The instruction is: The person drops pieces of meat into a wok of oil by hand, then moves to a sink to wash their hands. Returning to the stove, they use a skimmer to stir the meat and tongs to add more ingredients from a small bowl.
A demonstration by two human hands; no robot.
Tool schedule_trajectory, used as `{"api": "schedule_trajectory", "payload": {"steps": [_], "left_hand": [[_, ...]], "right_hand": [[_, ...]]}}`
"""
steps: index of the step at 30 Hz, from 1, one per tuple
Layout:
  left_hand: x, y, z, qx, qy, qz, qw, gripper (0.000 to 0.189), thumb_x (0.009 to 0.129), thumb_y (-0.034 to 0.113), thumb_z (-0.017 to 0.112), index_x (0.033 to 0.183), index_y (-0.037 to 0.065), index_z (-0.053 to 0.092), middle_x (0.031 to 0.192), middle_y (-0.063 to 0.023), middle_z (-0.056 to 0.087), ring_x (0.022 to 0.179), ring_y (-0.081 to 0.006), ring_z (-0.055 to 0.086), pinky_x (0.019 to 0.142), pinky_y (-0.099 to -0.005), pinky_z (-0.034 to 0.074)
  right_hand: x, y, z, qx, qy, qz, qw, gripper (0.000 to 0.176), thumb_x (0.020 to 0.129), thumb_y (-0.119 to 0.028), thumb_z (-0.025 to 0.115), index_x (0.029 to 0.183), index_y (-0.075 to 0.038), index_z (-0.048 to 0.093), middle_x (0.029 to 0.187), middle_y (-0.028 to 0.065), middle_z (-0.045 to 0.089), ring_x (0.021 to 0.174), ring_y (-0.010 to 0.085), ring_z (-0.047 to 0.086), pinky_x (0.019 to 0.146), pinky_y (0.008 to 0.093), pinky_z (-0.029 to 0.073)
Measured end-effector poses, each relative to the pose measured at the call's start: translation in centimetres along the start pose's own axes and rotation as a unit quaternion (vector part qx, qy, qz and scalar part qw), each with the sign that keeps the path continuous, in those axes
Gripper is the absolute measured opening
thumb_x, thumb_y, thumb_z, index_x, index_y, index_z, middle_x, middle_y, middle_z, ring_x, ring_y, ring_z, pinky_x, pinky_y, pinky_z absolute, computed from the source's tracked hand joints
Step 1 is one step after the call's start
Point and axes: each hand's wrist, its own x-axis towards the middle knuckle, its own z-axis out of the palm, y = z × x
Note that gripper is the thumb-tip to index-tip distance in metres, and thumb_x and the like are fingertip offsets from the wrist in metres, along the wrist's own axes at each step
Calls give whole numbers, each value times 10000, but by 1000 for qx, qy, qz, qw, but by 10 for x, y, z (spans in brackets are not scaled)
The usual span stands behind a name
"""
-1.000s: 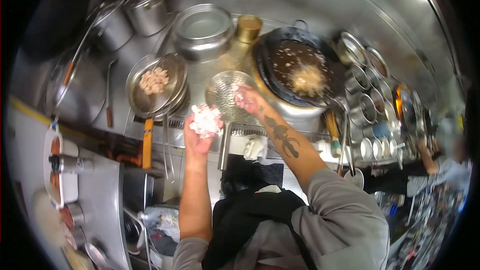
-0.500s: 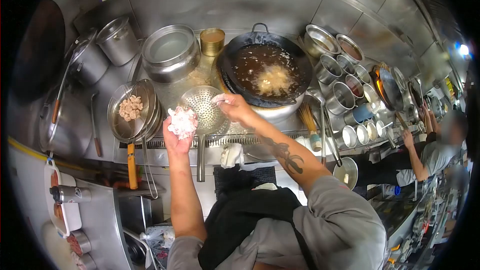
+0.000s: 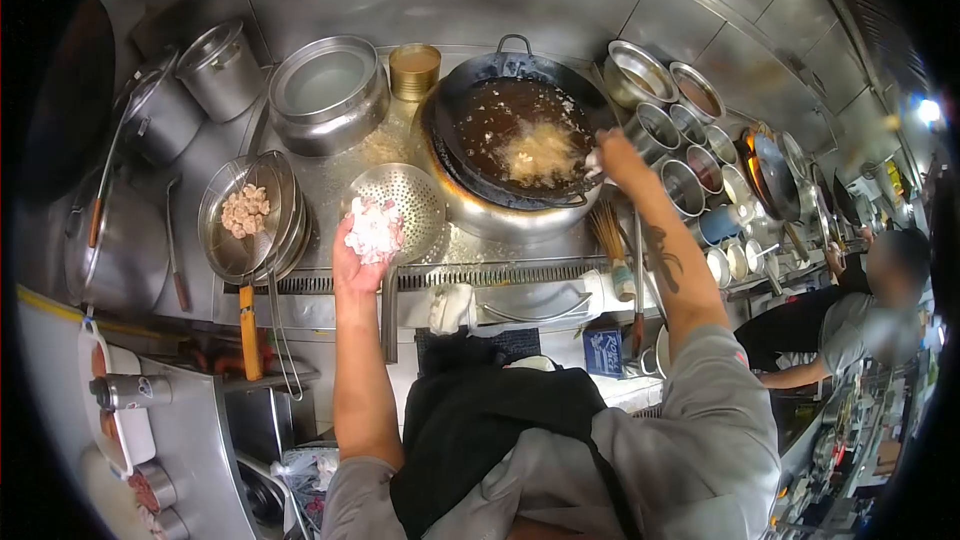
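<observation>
A long metal counter (image 3: 330, 187) spans the view, with a co-worker (image 3: 858, 310) well off to the right. The widest vessel on it is the dark wok (image 3: 455, 155), seated on a rounded metal base (image 3: 505, 224). Dark liquid (image 3: 485, 120) fills much of it, with a pale, foaming patch (image 3: 540, 154) toward the near right side and small bits scattered around. Left of the wok stands a big metal pot (image 3: 330, 130) of cloudy liquid; between them, toward the back, sits a gold-colored tin (image 3: 414, 74). Farther left, a wire strainer (image 3: 222, 240) holds a small heap of light brown chunks (image 3: 245, 211) over stacked round vessels. A perforated skimmer (image 3: 420, 208) lies in front of the big pot, its handle pointing toward the person. Near the wok's right front, a bristle brush (image 3: 607, 230) stands beside long-handled tools.

The left hand (image 3: 358, 268) is palm up, open and slightly cupped, carrying a mound of white-coated pieces (image 3: 374, 231) over the skimmer's left edge. The right hand (image 3: 619, 162), slightly blurred, is at the wok's right rim, fingers drawn together on a small pale piece (image 3: 593, 163).
</observation>
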Motion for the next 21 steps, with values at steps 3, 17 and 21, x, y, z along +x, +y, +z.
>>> {"api": "schedule_trajectory", "payload": {"steps": [3,17,21], "left_hand": [[9,6,-4,-8,-27,-20,999,370,843,256,551,1147,45,539,1137,-199,582,989,-354,586,798,-485,517],[39,20,2,75,-47,-79,993,418,925,401,479,1159,60,540,1042,-119,634,902,-257,636,697,-443,557],[36,29,8,88,-102,-88,987,402,903,277,489,1210,18,488,1064,-144,617,942,-279,631,706,-435,560]], "right_hand": [[6,-50,-78,28,156,-90,983,275,822,-78,563,1080,18,554,986,244,549,938,410,557,805,455,459],[31,-324,4,356,-112,-348,860,210,813,-107,623,968,36,622,835,167,645,736,297,618,698,354,499],[30,-316,19,595,-266,-82,754,130,868,-80,573,951,-1,635,756,27,614,639,105,580,561,262,483]]}}
